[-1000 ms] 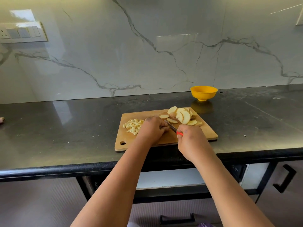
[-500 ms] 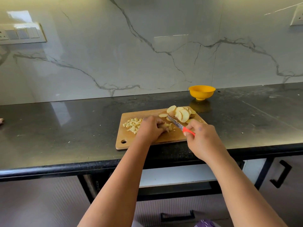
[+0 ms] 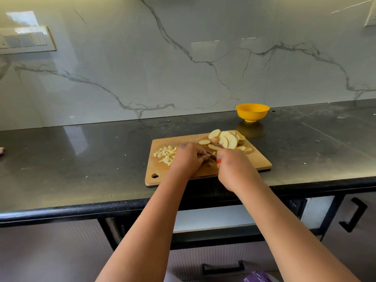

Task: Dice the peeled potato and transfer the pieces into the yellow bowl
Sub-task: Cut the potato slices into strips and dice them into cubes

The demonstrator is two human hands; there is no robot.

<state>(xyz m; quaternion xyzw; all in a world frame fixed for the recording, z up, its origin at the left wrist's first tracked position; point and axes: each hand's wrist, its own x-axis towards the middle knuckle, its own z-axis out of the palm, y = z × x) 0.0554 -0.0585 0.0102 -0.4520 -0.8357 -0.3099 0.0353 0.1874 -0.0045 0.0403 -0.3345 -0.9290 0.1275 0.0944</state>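
Potato slices (image 3: 227, 140) are lying beyond the right hand (image 3: 234, 167) gripping the knife (image 3: 210, 156), left hand (image 3: 188, 159) pinning a piece beside it.

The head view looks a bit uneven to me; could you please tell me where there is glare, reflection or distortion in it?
Head view: bright window glare on the marble wall at upper left; the glossy counter mirrors the bowl just in front of it; wide-angle bending curves the counter edge; the knife is small and soft between the left hand and right hand.
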